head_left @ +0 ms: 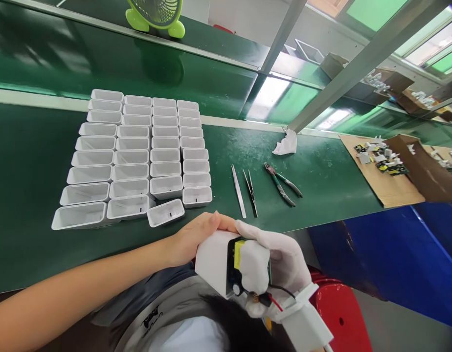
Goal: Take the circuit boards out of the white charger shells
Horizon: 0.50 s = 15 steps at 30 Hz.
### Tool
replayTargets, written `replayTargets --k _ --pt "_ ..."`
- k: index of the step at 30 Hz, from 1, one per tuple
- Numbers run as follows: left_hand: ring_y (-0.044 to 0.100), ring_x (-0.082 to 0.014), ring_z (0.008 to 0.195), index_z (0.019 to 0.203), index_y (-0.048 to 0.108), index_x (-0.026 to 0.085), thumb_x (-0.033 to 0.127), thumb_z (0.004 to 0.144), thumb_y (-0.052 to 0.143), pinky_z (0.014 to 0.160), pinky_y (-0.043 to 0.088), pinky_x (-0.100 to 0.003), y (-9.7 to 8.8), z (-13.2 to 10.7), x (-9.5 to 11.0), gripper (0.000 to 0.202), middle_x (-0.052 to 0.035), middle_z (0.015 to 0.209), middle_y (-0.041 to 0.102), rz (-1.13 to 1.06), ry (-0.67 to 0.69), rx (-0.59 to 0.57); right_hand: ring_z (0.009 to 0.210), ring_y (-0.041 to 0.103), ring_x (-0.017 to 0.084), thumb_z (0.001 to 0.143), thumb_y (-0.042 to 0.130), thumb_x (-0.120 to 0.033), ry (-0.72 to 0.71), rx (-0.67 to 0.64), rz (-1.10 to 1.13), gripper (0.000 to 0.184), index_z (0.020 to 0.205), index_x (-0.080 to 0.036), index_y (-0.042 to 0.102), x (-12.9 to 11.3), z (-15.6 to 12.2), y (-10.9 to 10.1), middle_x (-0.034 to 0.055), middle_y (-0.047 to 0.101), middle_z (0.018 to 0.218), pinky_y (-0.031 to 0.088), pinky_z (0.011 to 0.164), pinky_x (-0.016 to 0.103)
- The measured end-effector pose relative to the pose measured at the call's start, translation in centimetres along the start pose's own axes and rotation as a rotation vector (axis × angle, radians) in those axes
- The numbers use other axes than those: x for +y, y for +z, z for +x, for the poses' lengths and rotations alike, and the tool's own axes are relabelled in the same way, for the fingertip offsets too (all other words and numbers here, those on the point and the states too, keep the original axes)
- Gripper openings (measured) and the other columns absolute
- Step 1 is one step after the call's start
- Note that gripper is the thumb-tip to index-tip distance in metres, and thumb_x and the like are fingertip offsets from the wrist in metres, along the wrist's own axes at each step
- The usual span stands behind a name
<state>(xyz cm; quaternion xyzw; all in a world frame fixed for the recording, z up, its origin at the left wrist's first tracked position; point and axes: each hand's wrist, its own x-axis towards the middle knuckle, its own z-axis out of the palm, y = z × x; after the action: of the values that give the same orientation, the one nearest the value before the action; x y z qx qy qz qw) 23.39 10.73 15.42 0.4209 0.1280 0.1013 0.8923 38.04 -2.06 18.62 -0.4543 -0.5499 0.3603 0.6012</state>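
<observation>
My bare left hand [194, 235] is wrapped round a white plastic housing [213, 259] just in front of the table edge. My right hand [288, 249], in a white glove, grips a circuit board [232, 266] with a yellow-wrapped part, its thumb lying over the components. The board sits at the open end of the housing; how deep it goes in is hidden. Red and black wires [275, 300] run from it to a white plastic end piece [305, 318] below the glove. On the table, rows of open white housings [132, 171] stand to the left.
Two tweezers [238, 191] and a pair of pliers [281, 183] lie on the green table [332, 181]. A white cloth-like piece [286, 143] rests by the post. Circuit boards [385, 159] lie on cardboard at right. A red stool [341, 315] stands below; a green fan [156, 14] is behind.
</observation>
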Motion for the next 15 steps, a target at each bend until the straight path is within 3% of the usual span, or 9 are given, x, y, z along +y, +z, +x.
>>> replayTargets --k 3,9,12,15 --pt "0.057 -0.0128 0.065 0.097 0.079 0.013 0.080 0.083 0.055 0.056 0.044 -0.019 0.1 0.0 0.1 0.072 -0.0071 0.078 0.068 -0.026 0.010 -0.020 0.121 0.065 0.032 0.081 0.087 -0.038 0.018 0.001 0.017 0.065 0.139 -0.033 0.057 0.2 -0.2 -0.3 0.0058 0.063 0.138 0.062 0.096 0.045" --pt "0.053 -0.0122 0.061 0.098 0.078 0.010 0.082 0.082 0.055 0.053 0.041 -0.019 0.1 0.2 0.2 0.077 -0.0082 0.076 0.066 -0.004 -0.004 0.000 0.104 0.072 0.033 0.075 0.090 -0.034 0.225 0.039 0.072 0.064 0.132 -0.029 0.062 0.1 -1.0 -0.5 0.0078 0.067 0.130 0.065 0.087 0.046" --pt "0.051 -0.0112 0.059 0.104 0.077 0.011 0.083 0.082 0.051 0.051 0.039 -0.018 0.0 0.2 0.0 0.080 -0.0079 0.076 0.065 0.011 -0.022 0.003 0.086 0.075 0.029 0.074 0.092 -0.038 0.327 0.026 0.190 0.067 0.133 -0.028 0.061 -0.4 -0.7 -0.2 0.0087 0.070 0.122 0.068 0.071 0.041" --pt "0.050 -0.0112 0.058 0.107 0.077 0.011 0.084 0.082 0.050 0.050 0.037 -0.018 0.0 0.1 -0.1 0.082 -0.0086 0.077 0.066 0.018 -0.029 0.013 0.073 0.072 0.023 0.076 0.090 -0.026 0.337 0.012 0.294 0.068 0.136 -0.032 0.060 -1.0 -0.3 0.0 0.0046 0.074 0.102 0.063 0.052 0.030"
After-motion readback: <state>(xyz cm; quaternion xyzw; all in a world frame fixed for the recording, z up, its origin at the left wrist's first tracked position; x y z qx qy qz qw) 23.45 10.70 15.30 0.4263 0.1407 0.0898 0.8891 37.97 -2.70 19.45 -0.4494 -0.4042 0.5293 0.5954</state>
